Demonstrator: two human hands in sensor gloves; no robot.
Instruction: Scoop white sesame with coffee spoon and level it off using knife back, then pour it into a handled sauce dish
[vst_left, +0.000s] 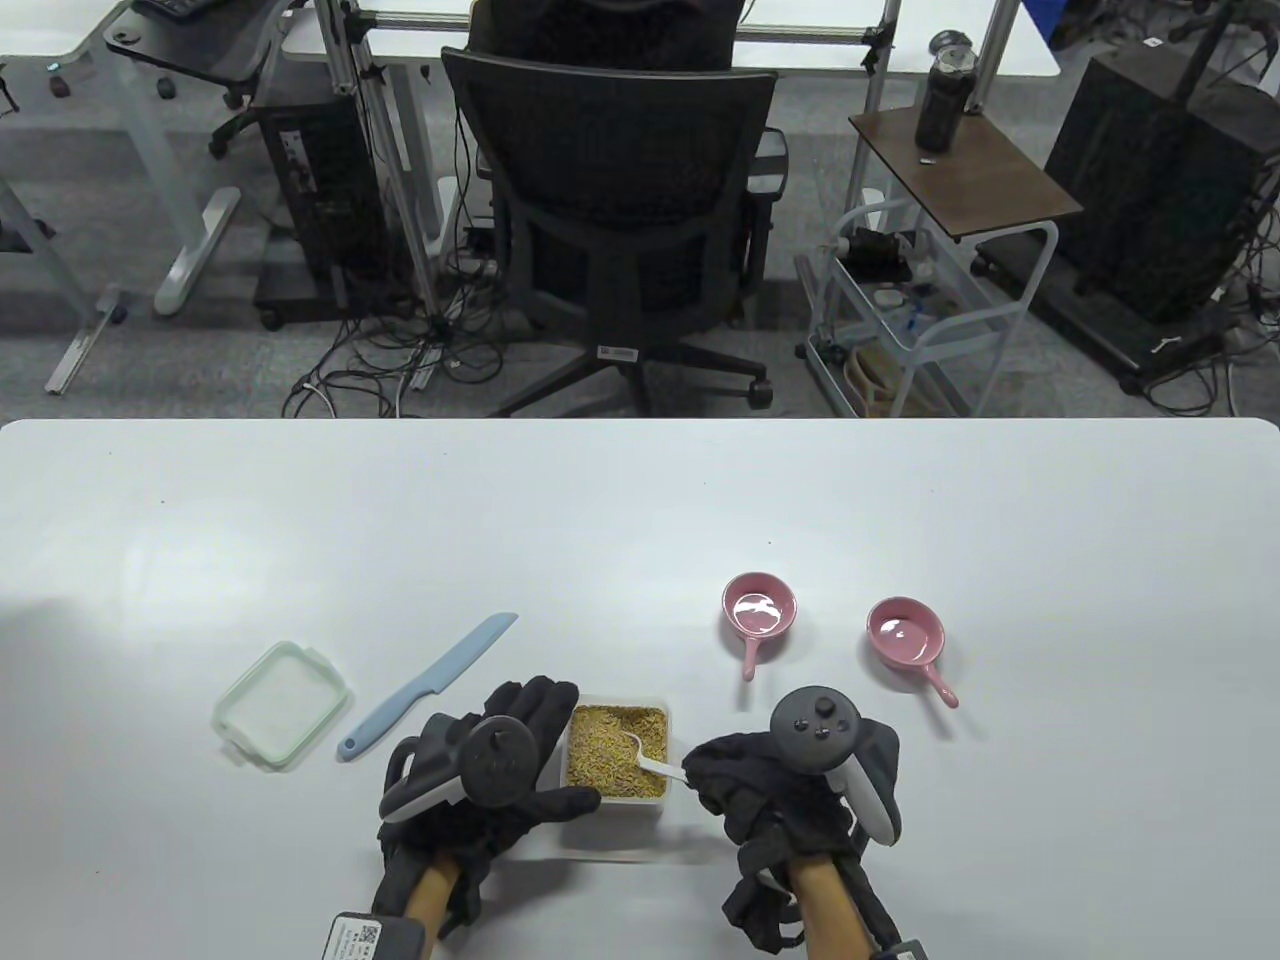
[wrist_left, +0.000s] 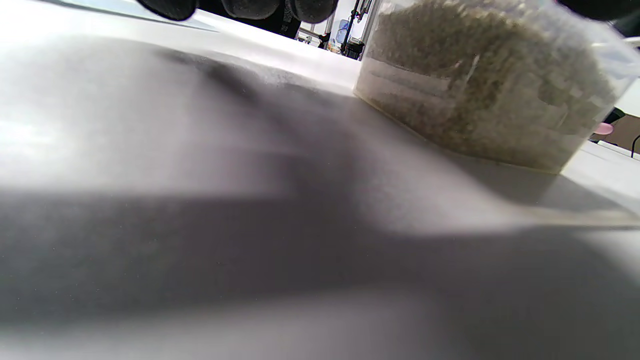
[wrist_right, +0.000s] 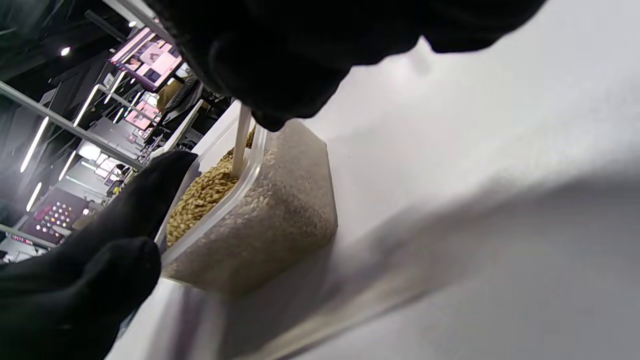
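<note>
Nearest, the right hand (vst_left: 770, 790) pinches the coffee spoon (vst_left: 645, 757) by its handle end, bowl dipped in the sesame tub (vst_left: 617, 765) — the left hand (vst_left: 495, 765) braces that tub with straight fingers. Loose grain spills easily; keep the light spoon level. Beyond lie the knife (vst_left: 430, 685) and a sauce dish (vst_left: 759, 612).

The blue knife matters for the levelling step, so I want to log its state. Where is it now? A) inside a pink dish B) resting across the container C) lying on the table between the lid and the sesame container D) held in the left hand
C: the blue knife lies untouched on the table, between the lid and the sesame container.
</note>
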